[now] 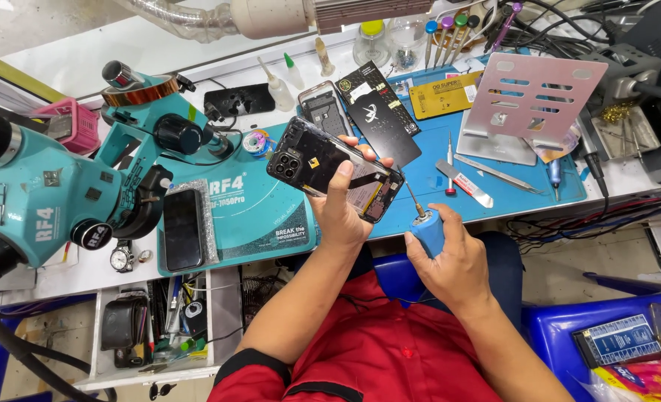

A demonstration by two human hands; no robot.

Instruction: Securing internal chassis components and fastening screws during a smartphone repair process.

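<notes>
Step in hand: unscrewing or driving a screw on an opened phone [335, 169], back cover off, judged from the bit tip meeting the phone's lower right corner.
Left hand [343, 211]: wrapped around the phone from below, thumb laid across its exposed back, fingertips showing at the far edge; phone held tilted in the air above the near edge of the workbench [70, 268].
Right hand [449, 260]: closed around the blue electric screwdriver [428, 229], thin bit angled up and left to the phone.
Phone's place: over the seam between the teal work mat [256, 216] and the blue mat [494, 190], camera cluster toward the microscope [55, 193].
Next move, as judged: bit kept square in the screw head, phone held steady, light pressure only; a slip would likely scrape the board.
Room on the left: tight; microscope body and a dark phone on a grey pad [184, 228] stand near the bench's front left edge.
Room on the right: more open; tweezers [498, 173] and a small screwdriver [450, 165] lie on the blue mat, a perforated metal stand [531, 100] behind them.
Far edge: bottles, a jar and a row of screwdrivers [449, 30], well apart from the hands.
Near edge: open drawer [159, 320] below the bench at front left, full of tools.
</notes>
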